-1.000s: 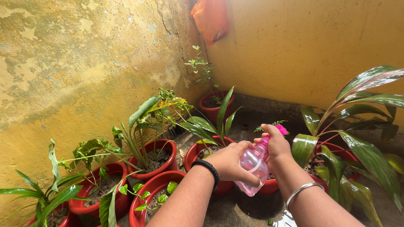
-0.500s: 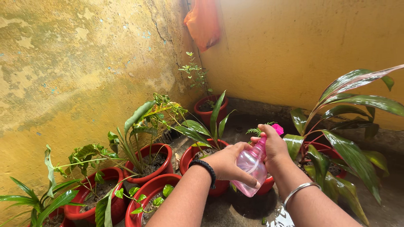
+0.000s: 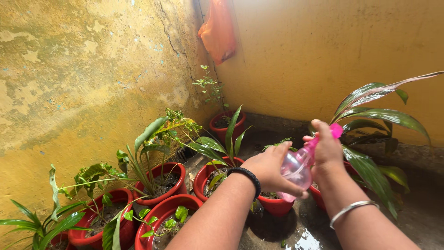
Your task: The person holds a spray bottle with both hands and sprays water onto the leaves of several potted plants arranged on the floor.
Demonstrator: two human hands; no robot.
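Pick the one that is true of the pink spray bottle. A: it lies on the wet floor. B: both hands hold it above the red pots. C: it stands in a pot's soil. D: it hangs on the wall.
B: the left hand cups the spray bottle from below, and the right hand grips its neck, above the red pots.

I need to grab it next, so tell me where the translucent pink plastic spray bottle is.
The translucent pink plastic spray bottle is right of centre in the head view, held between the left hand and the right hand, above a small red plastic pot.
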